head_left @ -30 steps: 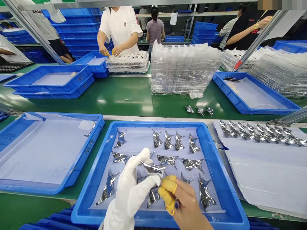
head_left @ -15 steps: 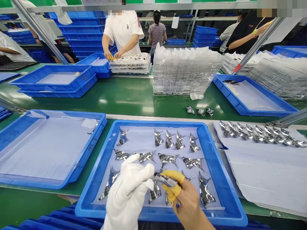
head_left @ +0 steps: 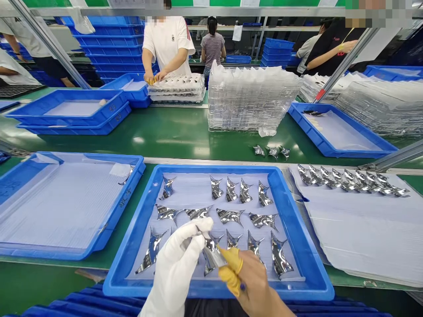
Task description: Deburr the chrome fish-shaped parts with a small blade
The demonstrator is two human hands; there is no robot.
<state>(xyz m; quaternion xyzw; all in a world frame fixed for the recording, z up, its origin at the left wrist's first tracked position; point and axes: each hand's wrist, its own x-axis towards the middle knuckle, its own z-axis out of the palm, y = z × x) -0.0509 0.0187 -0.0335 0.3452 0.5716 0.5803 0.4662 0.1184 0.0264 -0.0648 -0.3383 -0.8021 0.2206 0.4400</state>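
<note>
Above the near blue tray (head_left: 110,281), both hands are closed on one shiny chrome part (head_left: 213,255) with curved, pointed ends. My left hand (head_left: 175,264), in a white glove, pinches its upper left end between thumb and fingers. Yellow finger covers are on my right hand (head_left: 247,273), which grips the lower right end. A small dark blue tip shows by that palm; what it belongs to is hidden. Similar chrome pieces (head_left: 230,215) lie in rows on the tray's white liner, some partly hidden behind my hands.
Another lined blue tray (head_left: 89,251) sits at left. To the right, a row of chrome pieces (head_left: 350,179) rests on a white sheet (head_left: 360,233). Beyond are loose chrome pieces (head_left: 272,152), stacked clear trays (head_left: 251,101) and a co-worker (head_left: 168,48). A metal post (head_left: 343,66) slants at right.
The chrome part has been turned, from nearly edge-on to showing its broad shiny face. My left fingers have shifted their pinch, and my right hand has moved slightly left and down.
</note>
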